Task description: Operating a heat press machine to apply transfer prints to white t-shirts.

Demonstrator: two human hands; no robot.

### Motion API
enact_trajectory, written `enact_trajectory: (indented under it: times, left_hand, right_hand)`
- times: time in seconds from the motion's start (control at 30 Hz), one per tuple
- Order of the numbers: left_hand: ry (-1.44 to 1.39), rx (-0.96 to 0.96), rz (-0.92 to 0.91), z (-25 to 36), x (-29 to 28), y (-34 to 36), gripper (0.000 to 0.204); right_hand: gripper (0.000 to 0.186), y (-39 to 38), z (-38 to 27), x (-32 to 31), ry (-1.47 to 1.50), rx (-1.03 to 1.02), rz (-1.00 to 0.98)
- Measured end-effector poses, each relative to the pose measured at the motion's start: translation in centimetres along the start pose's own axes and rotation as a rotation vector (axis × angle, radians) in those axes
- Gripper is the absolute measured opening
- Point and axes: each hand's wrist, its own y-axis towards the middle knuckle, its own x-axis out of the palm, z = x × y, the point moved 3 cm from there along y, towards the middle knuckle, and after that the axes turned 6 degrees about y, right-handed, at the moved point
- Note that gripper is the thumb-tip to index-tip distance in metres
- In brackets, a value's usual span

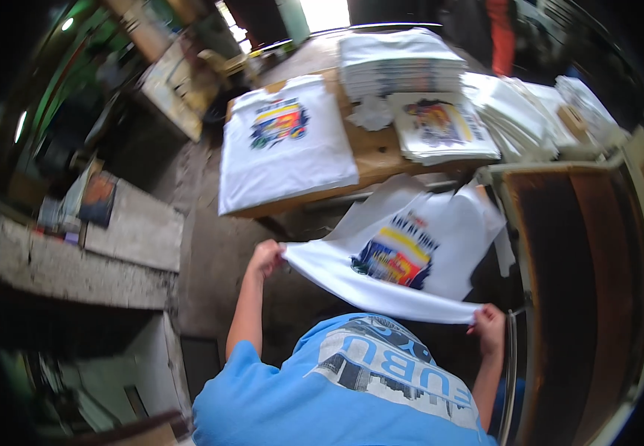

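My left hand (266,257) and my right hand (488,325) are closed on the two near corners of a white printed T-shirt (322,270), stretching its edge taut between them. A colourful print lies on its middle; the far part is loose and creased, below the wooden table's front edge. On the table (372,145) lie a flat white printed T-shirt (285,171) at the left, a tall folded white stack (400,56) at the back and a lower printed stack (441,130) in front of it.
A heat-press-like machine (582,290) with a brown platen stands close at my right. More white fabric or sheets (519,111) lie on the table's right. A concrete ledge (128,230) runs along the left. A chair (229,63) and red hanging cloth (500,37) are farther back.
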Motion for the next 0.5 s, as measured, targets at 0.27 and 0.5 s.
enact_trajectory:
  times: [0.27, 0.5]
  left_hand:
    - [-0.437, 0.529, 0.267, 16.9, -9.3, -9.4, 0.022]
    - [-0.51, 0.888, 0.395, 21.5, -15.8, -12.1, 0.02]
  right_hand:
    - [0.011, 10.5, -18.0, 12.2, 0.191, -0.378, -0.28]
    - [0.017, 13.5, -25.3, 19.9, 0.144, -0.549, -0.469]
